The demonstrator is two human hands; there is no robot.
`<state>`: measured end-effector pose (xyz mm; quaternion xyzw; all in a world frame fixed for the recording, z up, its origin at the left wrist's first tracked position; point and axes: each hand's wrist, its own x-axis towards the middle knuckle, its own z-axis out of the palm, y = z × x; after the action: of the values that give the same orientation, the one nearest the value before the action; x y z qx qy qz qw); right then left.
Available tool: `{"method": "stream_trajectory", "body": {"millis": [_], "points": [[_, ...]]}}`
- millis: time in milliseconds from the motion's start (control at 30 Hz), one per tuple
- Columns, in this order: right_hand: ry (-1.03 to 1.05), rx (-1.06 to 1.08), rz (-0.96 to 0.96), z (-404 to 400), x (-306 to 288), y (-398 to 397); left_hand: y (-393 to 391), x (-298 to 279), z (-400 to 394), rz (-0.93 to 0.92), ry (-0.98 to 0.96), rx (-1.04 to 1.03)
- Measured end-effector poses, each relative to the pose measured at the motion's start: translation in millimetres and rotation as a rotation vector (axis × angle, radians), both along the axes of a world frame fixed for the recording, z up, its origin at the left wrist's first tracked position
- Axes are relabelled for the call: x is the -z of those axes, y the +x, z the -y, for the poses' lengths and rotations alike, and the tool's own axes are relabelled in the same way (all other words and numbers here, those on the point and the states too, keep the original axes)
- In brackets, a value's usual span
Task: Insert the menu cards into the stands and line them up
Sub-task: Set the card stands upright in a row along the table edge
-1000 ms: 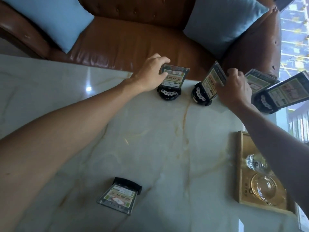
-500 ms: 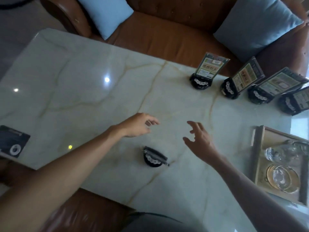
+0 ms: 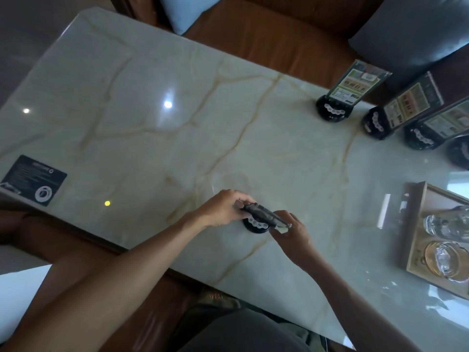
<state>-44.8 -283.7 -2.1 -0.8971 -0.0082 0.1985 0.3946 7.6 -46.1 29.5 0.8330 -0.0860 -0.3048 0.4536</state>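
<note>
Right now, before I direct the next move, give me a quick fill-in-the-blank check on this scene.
1. Both hands, left hand and right hand, grip the menu card over the near ____ stand.
2. The finished stands line the table's ____ edge.
3. The wooden tray holds ____ cups.

Missing words: black; far; glass

We had broad open marble table [image 3: 177, 138] from nine through twelve o'clock of our hands, nothing standing there. At two o'clock a row of filled stands [image 3: 332, 111] fenced the far edge. At three o'clock the wooden tray [image 3: 416, 224] of glassware blocked us. A flat black card [image 3: 34, 180] lay at nine o'clock.
</note>
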Motion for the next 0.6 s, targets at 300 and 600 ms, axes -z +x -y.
{"method": "stream_trajectory", "body": {"millis": [300,600], "points": [[0.08,0.232,-0.116,-7.2,-0.8,10.9,3.2,14.0,7.0,0.007,-0.045,-0.095],[0.007,0.199,-0.064,0.8,-18.6,115.4,90.5,9.0,18.4,0.136,0.029,-0.182]]}}
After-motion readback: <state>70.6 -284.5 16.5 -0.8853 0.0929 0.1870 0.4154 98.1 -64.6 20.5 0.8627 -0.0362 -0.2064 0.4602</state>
